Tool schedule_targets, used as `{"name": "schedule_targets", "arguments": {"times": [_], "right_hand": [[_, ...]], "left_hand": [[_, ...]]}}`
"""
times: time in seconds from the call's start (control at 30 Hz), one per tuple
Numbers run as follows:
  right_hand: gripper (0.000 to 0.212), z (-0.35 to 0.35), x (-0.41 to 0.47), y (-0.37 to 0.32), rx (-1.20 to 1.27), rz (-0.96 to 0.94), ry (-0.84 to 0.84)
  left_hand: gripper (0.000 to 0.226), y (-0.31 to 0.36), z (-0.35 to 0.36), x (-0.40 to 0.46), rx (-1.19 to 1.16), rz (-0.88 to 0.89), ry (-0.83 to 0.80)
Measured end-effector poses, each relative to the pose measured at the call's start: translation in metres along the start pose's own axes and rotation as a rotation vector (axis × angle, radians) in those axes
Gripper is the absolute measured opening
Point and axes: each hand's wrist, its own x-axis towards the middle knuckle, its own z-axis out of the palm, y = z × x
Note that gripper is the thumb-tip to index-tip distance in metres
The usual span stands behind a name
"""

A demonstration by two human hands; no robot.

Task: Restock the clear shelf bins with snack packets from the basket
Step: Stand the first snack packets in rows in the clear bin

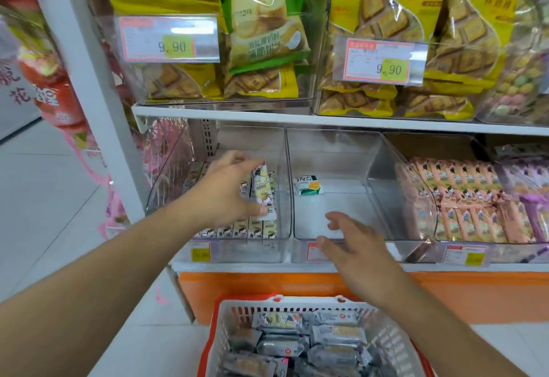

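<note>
Left hand (230, 189) inside left bin (285, 186), fingers clamped on upright packet (263, 191) — long axis vertical. Right hand (353, 246), fingers spread, empty, nearer basket (219, 335) — below the bin.

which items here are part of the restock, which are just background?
In the job:
- left hand gripping a snack packet over the left clear bin
- right hand, open, at the middle clear bin
- basket of packets

Background:
- lone green-and-white packet in the middle bin
- pink packets
- yellow biscuit bags
- green bag
- price tags
</note>
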Motion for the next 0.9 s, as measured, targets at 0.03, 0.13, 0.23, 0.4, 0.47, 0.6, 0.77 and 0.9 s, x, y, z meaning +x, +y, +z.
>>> {"name": "schedule_targets", "arguments": {"times": [0.03,0.13,0.23,0.4,0.47,0.6,0.77,0.9], "right_hand": [[0.06,0.005,0.0,0.002,-0.069,-0.006,-0.037],[0.086,0.015,0.004,0.004,-0.274,-0.067,-0.048],[0.09,0.017,0.009,0.005,-0.319,-0.071,-0.038],[0.084,0.023,0.011,0.007,-0.346,-0.079,0.003],[0.082,0.023,0.011,0.007,-0.345,-0.082,0.009],[0.081,0.024,0.011,0.006,-0.337,-0.09,0.014],[0.079,0.024,0.008,0.006,-0.32,-0.087,0.01],[0.077,0.025,0.009,0.004,-0.318,-0.09,0.025]], "left_hand": [[0.102,-0.007,0.002,0.016,0.062,-0.003,-0.02],[0.105,-0.03,0.011,0.06,0.215,-0.018,-0.074],[0.106,-0.047,0.019,0.087,0.266,-0.029,-0.128],[0.097,-0.065,0.034,0.106,0.414,-0.027,-0.175],[0.095,-0.066,0.038,0.107,0.438,-0.063,-0.192],[0.088,-0.058,0.043,0.106,0.409,-0.111,-0.237],[0.081,-0.049,0.047,0.101,0.419,-0.084,-0.222],[0.076,-0.05,0.05,0.094,0.48,-0.022,-0.161]]}}
